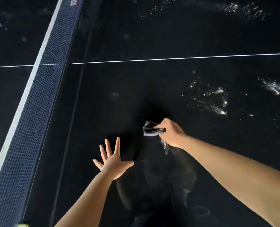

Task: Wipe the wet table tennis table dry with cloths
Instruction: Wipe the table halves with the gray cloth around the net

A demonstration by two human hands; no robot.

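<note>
The dark table tennis table (152, 89) fills the view. Near its middle my right hand (171, 133) grips a bunched grey cloth (150, 129), with a loose end hanging under the wrist. To the left of it my left hand (112, 161) lies flat on the surface with the fingers spread wide, holding nothing. Glittering water drops (213, 100) sit on the table beyond and to the right of the cloth. More wet drops (244, 9) shine along the far right part.
The net (37, 102) with its white top band runs diagonally along the left side. A white centre line (185, 58) crosses the table from left to right. Another wet patch (273, 86) lies at the right edge.
</note>
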